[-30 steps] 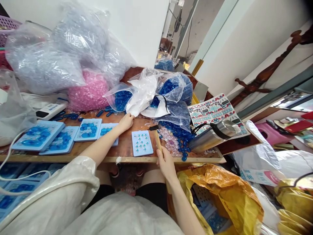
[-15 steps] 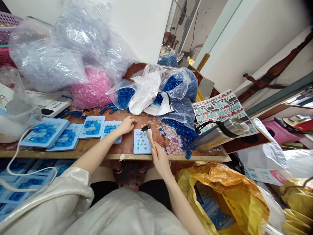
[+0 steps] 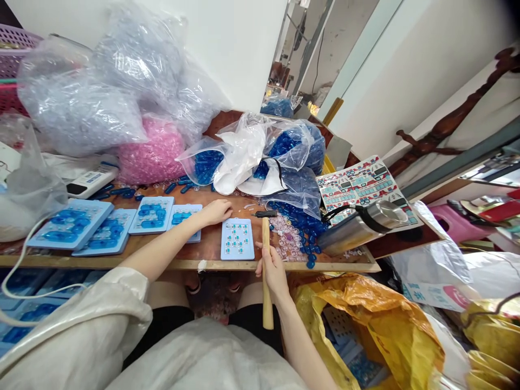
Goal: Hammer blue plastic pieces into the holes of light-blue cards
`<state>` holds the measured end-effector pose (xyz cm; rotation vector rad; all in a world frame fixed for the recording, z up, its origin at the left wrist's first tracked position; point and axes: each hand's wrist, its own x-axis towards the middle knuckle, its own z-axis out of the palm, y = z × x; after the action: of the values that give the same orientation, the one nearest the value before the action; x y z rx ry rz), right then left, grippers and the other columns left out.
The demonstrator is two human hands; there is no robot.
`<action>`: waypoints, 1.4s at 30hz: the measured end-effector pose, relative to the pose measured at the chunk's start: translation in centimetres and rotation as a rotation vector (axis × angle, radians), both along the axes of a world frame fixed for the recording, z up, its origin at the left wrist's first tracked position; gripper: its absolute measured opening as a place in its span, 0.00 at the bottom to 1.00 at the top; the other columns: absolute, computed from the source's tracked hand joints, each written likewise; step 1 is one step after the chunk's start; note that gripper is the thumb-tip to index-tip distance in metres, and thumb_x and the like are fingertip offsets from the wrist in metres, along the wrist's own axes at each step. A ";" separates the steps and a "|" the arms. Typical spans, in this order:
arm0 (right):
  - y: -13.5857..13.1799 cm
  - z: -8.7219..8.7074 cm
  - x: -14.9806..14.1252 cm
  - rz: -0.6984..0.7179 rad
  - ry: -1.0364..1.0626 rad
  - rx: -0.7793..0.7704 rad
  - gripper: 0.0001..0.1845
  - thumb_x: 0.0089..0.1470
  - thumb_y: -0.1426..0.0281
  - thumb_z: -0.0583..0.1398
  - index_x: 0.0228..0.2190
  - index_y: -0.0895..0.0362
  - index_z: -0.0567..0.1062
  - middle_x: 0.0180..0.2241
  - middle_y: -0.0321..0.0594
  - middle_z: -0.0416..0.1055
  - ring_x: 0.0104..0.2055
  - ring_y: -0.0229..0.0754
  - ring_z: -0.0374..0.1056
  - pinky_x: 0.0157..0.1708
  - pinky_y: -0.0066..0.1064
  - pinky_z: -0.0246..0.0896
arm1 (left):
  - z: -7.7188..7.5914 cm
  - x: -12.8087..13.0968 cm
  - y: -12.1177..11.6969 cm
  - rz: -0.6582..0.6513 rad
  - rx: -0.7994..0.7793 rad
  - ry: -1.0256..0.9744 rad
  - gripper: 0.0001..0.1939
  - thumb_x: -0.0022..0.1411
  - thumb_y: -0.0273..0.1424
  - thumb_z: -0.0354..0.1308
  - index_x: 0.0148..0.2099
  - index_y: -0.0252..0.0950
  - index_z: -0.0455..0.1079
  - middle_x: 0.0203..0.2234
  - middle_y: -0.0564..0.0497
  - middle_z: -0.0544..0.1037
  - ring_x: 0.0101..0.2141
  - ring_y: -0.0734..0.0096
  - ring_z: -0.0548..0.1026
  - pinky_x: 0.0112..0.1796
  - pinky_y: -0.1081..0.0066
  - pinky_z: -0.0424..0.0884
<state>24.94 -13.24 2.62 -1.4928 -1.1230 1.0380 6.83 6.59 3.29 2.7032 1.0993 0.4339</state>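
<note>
The right hand (image 3: pixel 274 271) grasped the pale wooden handle of a black-headed hammer (image 3: pixel 265 235), its head raised just right of a light-blue rectangular plastic tray (image 3: pixel 238 257). This tray, dotted with small teal-and-white pieces, lay flat near the front edge of the brown wooden tabletop (image 3: pixel 209 246). The left hand (image 3: pixel 218 211) was beside the tray's far left corner; whether it held anything could not be told. Clear plastic rings (image 3: pixel 286 238) were scattered right of the hammer.
</note>
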 end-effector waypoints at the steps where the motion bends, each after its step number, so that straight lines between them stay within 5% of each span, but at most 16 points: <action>1: 0.0 0.1 0.0 0.001 0.003 0.001 0.27 0.57 0.53 0.47 0.46 0.60 0.66 0.13 0.30 0.60 0.16 0.33 0.57 0.20 0.23 0.53 | -0.2 -0.2 -0.1 0.051 0.013 0.005 0.13 0.60 0.32 0.45 0.38 0.33 0.70 0.31 0.45 0.71 0.34 0.67 0.70 0.39 0.69 0.66; 5: -0.1 0.1 0.1 0.009 -0.006 0.009 0.26 0.57 0.53 0.47 0.45 0.60 0.66 0.13 0.30 0.61 0.16 0.34 0.58 0.20 0.23 0.54 | -0.5 -0.6 -0.4 0.155 0.020 0.006 0.14 0.60 0.32 0.45 0.38 0.32 0.70 0.32 0.44 0.69 0.36 0.64 0.69 0.39 0.67 0.66; 17: -0.1 -0.4 0.3 0.013 -0.020 0.007 0.26 0.57 0.53 0.46 0.44 0.60 0.67 0.14 0.31 0.62 0.17 0.34 0.61 0.20 0.23 0.56 | -1.4 -0.9 0.5 0.143 0.012 -0.119 0.12 0.58 0.26 0.45 0.40 0.31 0.68 0.36 0.43 0.69 0.38 0.63 0.68 0.40 0.65 0.66; 21: 0.0 -0.4 0.3 0.012 -0.054 0.006 0.25 0.58 0.53 0.46 0.43 0.59 0.67 0.13 0.31 0.62 0.17 0.34 0.61 0.21 0.23 0.56 | 0.6 -0.6 -1.1 0.191 -0.227 -0.301 0.11 0.55 0.29 0.51 0.40 0.31 0.68 0.35 0.45 0.73 0.35 0.67 0.71 0.39 0.68 0.66; 25: -0.1 -0.1 0.2 0.014 -0.067 0.006 0.25 0.58 0.53 0.46 0.43 0.59 0.67 0.13 0.31 0.62 0.17 0.34 0.61 0.21 0.23 0.56 | 2.0 -0.4 -3.5 -0.002 -0.529 -0.403 0.16 0.55 0.37 0.53 0.43 0.33 0.69 0.34 0.50 0.75 0.35 0.70 0.72 0.37 0.73 0.67; 34: -0.2 0.4 0.2 0.028 -0.154 -0.025 0.25 0.58 0.54 0.44 0.41 0.60 0.67 0.15 0.32 0.63 0.17 0.35 0.60 0.20 0.25 0.56 | 0.9 -0.3 -5.2 0.008 -0.182 -0.166 0.12 0.57 0.35 0.54 0.41 0.36 0.72 0.35 0.46 0.72 0.40 0.65 0.68 0.45 0.65 0.62; 39: -0.3 2.7 -0.1 0.119 -0.525 0.135 0.19 0.60 0.60 0.44 0.41 0.58 0.67 0.31 0.42 0.70 0.28 0.38 0.66 0.29 0.27 0.57 | 0.0 -0.2 -5.6 0.068 -0.127 -0.251 0.12 0.56 0.38 0.55 0.36 0.34 0.71 0.32 0.47 0.70 0.37 0.67 0.67 0.41 0.66 0.63; 42: -0.3 3.7 -0.5 0.187 -0.745 0.091 0.17 0.60 0.64 0.44 0.44 0.57 0.66 0.32 0.43 0.70 0.33 0.43 0.67 0.31 0.28 0.55 | -0.2 -0.1 -6.0 0.088 -0.106 -0.273 0.12 0.56 0.37 0.55 0.33 0.33 0.70 0.30 0.47 0.69 0.36 0.67 0.67 0.40 0.66 0.63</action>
<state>24.45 -13.53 6.31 -1.7765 -1.8255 0.5271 6.72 0.60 3.07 2.4216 1.1303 0.7139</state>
